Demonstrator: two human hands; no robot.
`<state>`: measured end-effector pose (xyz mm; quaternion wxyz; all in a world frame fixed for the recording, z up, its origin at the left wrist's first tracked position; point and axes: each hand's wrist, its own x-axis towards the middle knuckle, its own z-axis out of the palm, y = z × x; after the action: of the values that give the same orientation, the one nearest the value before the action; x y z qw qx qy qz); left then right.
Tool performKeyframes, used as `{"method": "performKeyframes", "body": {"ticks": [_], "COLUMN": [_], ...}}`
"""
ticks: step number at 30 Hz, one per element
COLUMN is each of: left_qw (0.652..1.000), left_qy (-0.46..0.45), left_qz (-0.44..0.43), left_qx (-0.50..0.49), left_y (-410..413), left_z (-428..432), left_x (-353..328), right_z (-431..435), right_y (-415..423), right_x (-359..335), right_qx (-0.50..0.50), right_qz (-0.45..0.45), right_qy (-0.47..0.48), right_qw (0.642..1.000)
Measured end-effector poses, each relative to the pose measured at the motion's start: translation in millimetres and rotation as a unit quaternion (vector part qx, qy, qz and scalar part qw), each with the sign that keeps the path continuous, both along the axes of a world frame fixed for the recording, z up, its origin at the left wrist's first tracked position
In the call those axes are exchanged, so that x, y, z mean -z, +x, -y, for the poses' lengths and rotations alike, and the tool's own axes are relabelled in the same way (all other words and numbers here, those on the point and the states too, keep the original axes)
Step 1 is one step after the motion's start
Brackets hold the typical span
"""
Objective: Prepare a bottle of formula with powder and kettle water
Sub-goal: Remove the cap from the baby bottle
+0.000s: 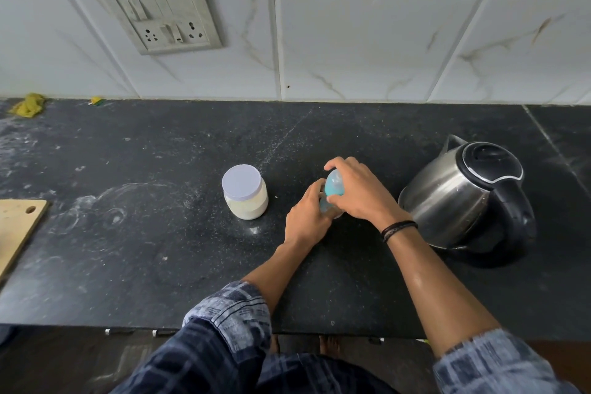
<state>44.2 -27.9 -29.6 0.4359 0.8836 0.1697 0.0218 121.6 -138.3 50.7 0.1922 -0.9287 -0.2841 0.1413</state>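
Black counter (160,265) carries everything. Steel kettle (460,198), lid closed, sits right of the grip, close to the right wrist, spout pointing away from the person. Wooden board (19,227) is far left of the grip, cut off by the frame edge. Powder jar (245,197), white lid on, stands left of the grip, near but apart. Left hand (308,221) is curled round the lower body of the bottle (325,207), base at the counter. Right hand (358,192) is wrapped over the bottle's blue-tinted cap (334,187). Bottle mostly hidden by fingers; fill level and tilt can't be told. Dark band (399,229) on right wrist.
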Motion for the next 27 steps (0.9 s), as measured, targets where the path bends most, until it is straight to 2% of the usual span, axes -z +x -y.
{"method": "performKeyframes", "body": {"ticks": [5,10,16,22,27], "left_qw": [1.0,1.0,1.0,1.0,1.0], "left_qy": [0.002,0.0,-0.003,-0.005,-0.011], "left_qz": [0.005,0.002,-0.002,0.0,0.001], "left_qx": [0.004,0.001,-0.002,-0.004,-0.004], "left_y": [-0.2,-0.9,-0.3,-0.6,-0.3], "left_z": [-0.3,0.1,0.8,1.4,1.8], "left_x": [-1.1,-1.1,-1.7,-0.2,-2.3], "right_z": [0.1,0.2,-0.5,-0.2,-0.7], "right_y": [-0.3,-3.7,0.6,-1.5,2.2], "right_x": [-0.8,2.8,-0.2,6.8,2.5], "right_qx": [-0.012,0.02,-0.004,0.024,0.008], "right_qz": [-0.015,0.005,-0.02,-0.002,-0.027], "right_qy": [-0.003,0.015,0.014,0.026,0.033], "right_qw": [1.0,1.0,1.0,0.999,0.999]}}
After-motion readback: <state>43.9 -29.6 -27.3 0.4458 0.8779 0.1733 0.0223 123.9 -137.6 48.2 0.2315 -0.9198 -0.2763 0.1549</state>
